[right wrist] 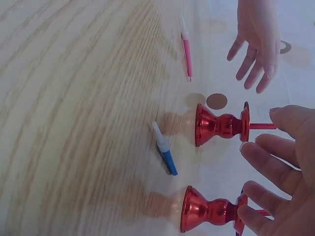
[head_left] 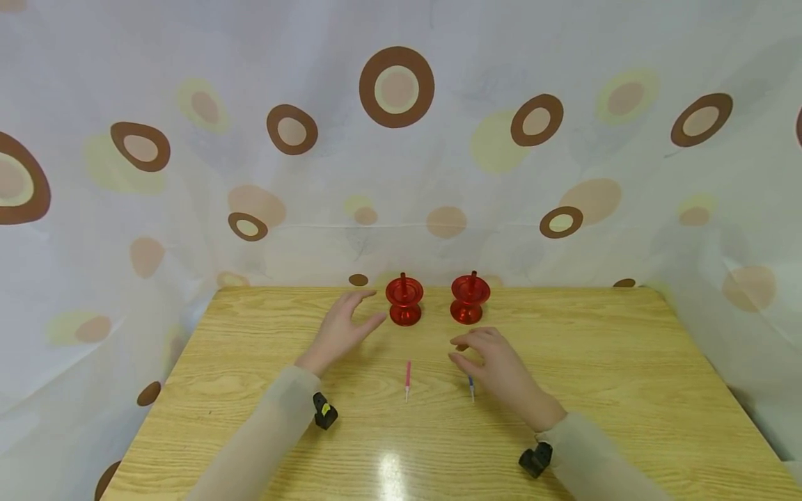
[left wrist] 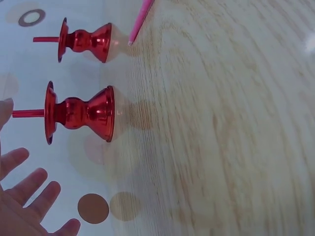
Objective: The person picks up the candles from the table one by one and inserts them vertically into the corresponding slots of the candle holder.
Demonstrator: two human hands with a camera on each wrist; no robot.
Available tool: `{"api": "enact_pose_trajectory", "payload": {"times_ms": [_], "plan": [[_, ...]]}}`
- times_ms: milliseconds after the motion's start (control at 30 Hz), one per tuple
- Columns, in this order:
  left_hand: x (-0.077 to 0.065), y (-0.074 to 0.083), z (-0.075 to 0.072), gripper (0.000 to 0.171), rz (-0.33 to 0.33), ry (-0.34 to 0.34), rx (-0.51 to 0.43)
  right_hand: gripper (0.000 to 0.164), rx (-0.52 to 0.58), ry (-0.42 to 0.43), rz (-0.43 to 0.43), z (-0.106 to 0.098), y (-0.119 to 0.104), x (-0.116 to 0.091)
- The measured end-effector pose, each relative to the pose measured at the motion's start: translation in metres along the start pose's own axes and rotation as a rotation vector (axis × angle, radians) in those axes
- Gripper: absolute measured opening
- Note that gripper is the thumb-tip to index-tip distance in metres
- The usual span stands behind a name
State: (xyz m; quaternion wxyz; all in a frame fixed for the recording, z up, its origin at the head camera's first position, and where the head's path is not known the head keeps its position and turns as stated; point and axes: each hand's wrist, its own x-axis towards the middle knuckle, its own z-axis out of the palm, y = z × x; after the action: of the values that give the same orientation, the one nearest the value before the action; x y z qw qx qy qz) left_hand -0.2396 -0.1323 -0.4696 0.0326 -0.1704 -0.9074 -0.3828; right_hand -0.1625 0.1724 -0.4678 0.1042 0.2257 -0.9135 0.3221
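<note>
Two shiny red candle holders, each a flared base with a dish and an upright tube, stand side by side at the table's back edge. My left hand is spread just left of the left holder, thumb and fingers apart with nothing between them. My right hand, fingers loosely bent and holding nothing, hovers in front of the right holder. A thin blue birthday candle with a white end lies below that hand, partly covered by it in the head view. A matching pink candle lies between the hands.
The wood-grain table meets a white curtain patterned with brown and yellow rings, which hangs behind it and at both sides. Small black cameras are strapped at both sleeve cuffs.
</note>
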Motion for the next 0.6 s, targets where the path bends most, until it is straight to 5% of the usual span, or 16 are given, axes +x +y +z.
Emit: {"api": "enact_pose_trajectory", "payload": {"times_ms": [600], "plan": [[0.011,0.002,0.006,0.066,-0.064,-0.026,-0.117,0.02,0.057,-0.012,0.033,0.013,-0.012,0.002]]}}
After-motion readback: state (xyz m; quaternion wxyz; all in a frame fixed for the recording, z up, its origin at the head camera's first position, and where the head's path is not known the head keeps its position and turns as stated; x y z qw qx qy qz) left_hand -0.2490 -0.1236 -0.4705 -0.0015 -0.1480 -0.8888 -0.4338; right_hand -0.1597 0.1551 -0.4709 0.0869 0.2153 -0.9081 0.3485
